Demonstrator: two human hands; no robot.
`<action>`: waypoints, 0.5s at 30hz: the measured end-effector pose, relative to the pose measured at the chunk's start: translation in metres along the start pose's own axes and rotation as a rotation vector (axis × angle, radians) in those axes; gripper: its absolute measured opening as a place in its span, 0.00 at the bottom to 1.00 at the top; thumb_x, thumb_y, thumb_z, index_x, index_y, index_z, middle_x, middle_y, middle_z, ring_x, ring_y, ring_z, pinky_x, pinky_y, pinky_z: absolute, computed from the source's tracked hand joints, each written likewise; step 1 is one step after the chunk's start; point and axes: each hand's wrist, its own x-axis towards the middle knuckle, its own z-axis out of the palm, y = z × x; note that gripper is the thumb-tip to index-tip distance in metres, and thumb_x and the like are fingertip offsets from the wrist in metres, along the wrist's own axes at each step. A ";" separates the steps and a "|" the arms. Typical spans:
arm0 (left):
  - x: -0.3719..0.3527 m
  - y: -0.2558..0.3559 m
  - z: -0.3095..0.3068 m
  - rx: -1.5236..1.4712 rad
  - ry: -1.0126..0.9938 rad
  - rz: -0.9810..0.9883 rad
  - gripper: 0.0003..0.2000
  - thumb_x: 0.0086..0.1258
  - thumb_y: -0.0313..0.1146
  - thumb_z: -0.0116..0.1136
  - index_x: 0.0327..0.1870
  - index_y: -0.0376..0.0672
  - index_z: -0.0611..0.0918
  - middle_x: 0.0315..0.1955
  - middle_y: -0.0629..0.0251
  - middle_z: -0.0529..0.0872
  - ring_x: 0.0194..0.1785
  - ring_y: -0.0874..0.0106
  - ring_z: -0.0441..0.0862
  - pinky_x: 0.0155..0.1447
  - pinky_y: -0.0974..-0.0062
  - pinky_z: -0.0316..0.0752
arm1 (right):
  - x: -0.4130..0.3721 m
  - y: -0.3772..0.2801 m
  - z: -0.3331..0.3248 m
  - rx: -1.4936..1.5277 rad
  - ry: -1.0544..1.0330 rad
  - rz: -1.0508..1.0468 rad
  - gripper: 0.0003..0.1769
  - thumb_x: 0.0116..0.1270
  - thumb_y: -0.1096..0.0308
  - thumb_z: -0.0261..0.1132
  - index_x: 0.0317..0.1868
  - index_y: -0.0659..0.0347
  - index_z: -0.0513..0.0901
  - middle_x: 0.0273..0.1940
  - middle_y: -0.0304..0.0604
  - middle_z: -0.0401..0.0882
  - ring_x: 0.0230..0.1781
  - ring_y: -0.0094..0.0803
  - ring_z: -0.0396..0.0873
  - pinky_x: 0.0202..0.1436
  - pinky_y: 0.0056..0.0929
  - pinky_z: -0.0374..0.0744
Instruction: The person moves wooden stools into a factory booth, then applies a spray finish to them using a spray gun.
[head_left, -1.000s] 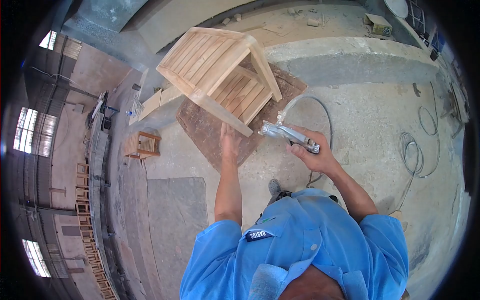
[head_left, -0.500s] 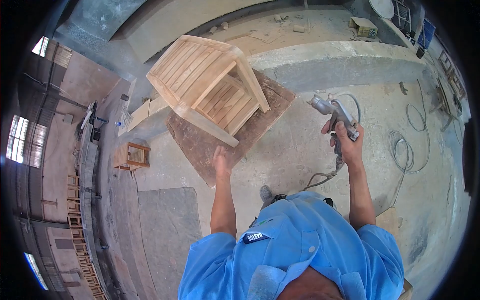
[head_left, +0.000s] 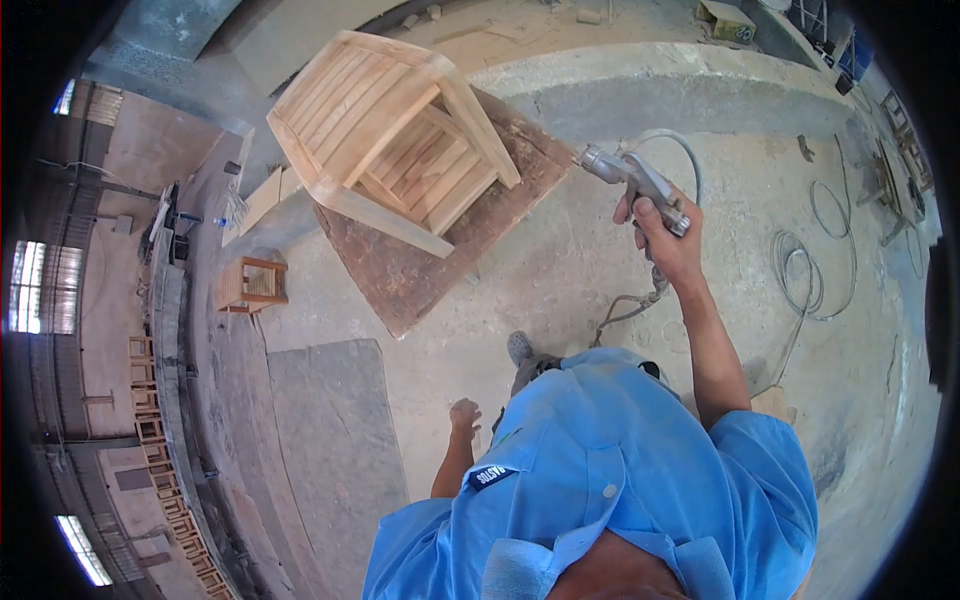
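My right hand is closed around the handle of a metal spray gun, whose nozzle points left toward a wooden stool. A hose runs from the gun's grip, and another loops up behind it. Pale, unfinished wood with slatted surfaces makes up the stool, which sits on a brown square board. Apart from the stool, my left hand hangs low beside my body, holding nothing, with its fingers loosely bent and partly spread.
A smaller wooden stool stands on the floor to the left, near a grey mat. Coiled hose lies on the floor at the right. Several stools line the far left, and a cardboard box sits at the back.
My left hand has drawn back from the board's near edge down to my side. The spray gun has swung left and up, nearer the stool, and the view has shifted slightly.
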 end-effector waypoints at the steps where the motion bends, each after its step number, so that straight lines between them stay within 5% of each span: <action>1: 0.014 -0.032 -0.013 0.001 -0.042 -0.022 0.20 0.67 0.37 0.53 0.61 0.56 0.73 0.46 0.65 0.80 0.52 0.60 0.78 0.51 0.43 0.68 | -0.003 0.011 -0.002 -0.030 -0.006 0.026 0.30 0.67 0.51 0.66 0.60 0.67 0.77 0.29 0.37 0.80 0.29 0.21 0.76 0.31 0.21 0.75; 4: 0.010 -0.065 -0.020 0.152 -0.071 0.019 0.20 0.66 0.39 0.54 0.60 0.54 0.73 0.45 0.66 0.80 0.51 0.61 0.79 0.49 0.46 0.69 | -0.018 0.054 -0.016 -0.072 0.001 0.149 0.26 0.69 0.56 0.65 0.59 0.68 0.77 0.29 0.36 0.79 0.29 0.21 0.76 0.35 0.23 0.75; 8: -0.029 -0.096 -0.024 0.456 -0.047 0.127 0.21 0.65 0.42 0.55 0.59 0.51 0.73 0.44 0.67 0.82 0.49 0.63 0.80 0.47 0.50 0.71 | -0.038 0.105 -0.029 -0.092 0.052 0.175 0.22 0.69 0.50 0.63 0.48 0.63 0.81 0.24 0.35 0.79 0.18 0.14 0.68 0.18 0.16 0.65; 12: -0.047 -0.088 -0.015 0.046 0.011 -0.005 0.27 0.63 0.43 0.58 0.64 0.48 0.71 0.45 0.67 0.83 0.46 0.66 0.81 0.44 0.57 0.72 | -0.051 0.130 -0.041 -0.129 0.074 0.325 0.19 0.70 0.52 0.63 0.42 0.62 0.81 0.23 0.34 0.79 0.18 0.15 0.69 0.17 0.17 0.66; 15: -0.078 -0.053 0.000 0.050 0.042 0.083 0.30 0.63 0.42 0.59 0.67 0.48 0.69 0.48 0.64 0.83 0.46 0.67 0.81 0.43 0.59 0.72 | -0.059 0.145 -0.048 -0.190 0.052 0.433 0.19 0.70 0.52 0.62 0.41 0.62 0.81 0.23 0.35 0.79 0.19 0.16 0.71 0.17 0.17 0.67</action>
